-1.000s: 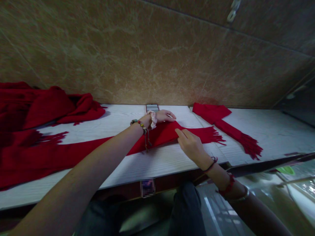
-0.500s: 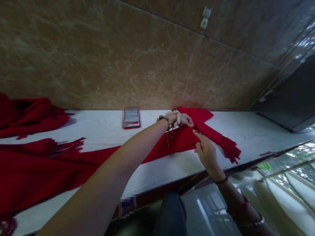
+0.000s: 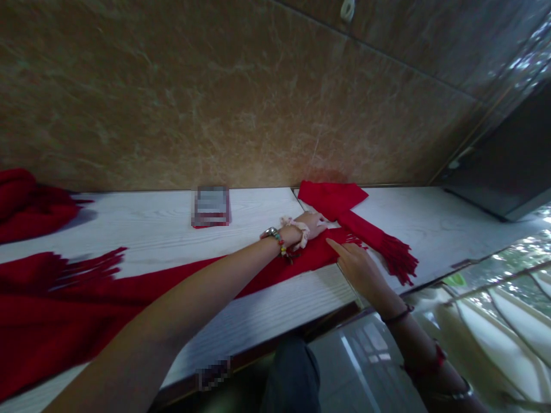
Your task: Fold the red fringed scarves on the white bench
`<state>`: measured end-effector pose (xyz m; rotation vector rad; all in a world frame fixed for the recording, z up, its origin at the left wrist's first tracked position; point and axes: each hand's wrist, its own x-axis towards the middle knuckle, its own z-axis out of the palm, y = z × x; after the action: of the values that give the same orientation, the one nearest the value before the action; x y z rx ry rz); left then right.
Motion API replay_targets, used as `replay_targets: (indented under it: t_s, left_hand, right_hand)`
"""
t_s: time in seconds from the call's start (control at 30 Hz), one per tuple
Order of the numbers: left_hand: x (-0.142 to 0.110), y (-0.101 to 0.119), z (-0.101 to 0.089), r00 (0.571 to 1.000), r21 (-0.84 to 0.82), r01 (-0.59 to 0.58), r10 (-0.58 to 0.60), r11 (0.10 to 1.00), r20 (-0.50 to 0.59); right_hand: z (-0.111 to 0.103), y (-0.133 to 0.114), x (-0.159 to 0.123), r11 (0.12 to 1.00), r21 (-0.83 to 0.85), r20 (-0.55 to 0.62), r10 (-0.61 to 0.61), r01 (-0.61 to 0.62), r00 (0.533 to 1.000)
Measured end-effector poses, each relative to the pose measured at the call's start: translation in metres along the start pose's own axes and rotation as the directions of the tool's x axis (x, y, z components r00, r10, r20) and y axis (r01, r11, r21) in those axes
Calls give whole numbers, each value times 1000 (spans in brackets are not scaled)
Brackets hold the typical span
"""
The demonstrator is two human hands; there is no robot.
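A long red scarf (image 3: 267, 281) with fringed ends lies lengthwise on the white wood-grain counter (image 3: 163, 223), its left part wide and loosely spread. My left hand (image 3: 313, 223) rests on the upper edge near its right end, fingers stretched out and palm down. Beside it, at the lower right, my right hand (image 3: 359, 267) touches the same end with the index finger extended; its other fingers are partly hidden. A bit of fringe shows just above my right hand. Behind my hands, a second red scarf (image 3: 333, 198) lies folded at an angle, fringe toward the front.
A phone (image 3: 212, 206) lies by the marbled wall (image 3: 193, 103). At the far left is a heap of red cloth (image 3: 30, 206). A dark box-like object (image 3: 512, 155) stands at the right end. The counter's front edge (image 3: 336, 318) runs above my knee (image 3: 293, 373).
Both hands have shifted right along the scarf to its fringed end, and my left hand has flattened onto it. The view has swung right, uncovering the phone.
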<state>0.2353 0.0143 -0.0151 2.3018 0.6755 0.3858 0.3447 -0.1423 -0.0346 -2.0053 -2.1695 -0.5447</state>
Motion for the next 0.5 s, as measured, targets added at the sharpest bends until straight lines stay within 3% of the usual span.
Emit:
replay_targets:
  t_s: [0.13,0.27,0.4,0.5]
  left_hand:
    - [-53,2,-2,997,301,-29,6,953,80]
    - [-94,10,-2,1000,508,-23,22,861,7]
    - [-100,14,4,1000,531,-11,21,847,-13]
    - [-93,11,10,996,557,-78,85,827,13]
  right_hand:
    - [0,0,3,996,-45,44,-76,78,996]
    - [3,-5,6,993,-32,38,-116,117,992]
    - [0,-7,8,992,-61,34,-113,115,993]
    - [-5,-4,10,993,-60,68,-99,103,993]
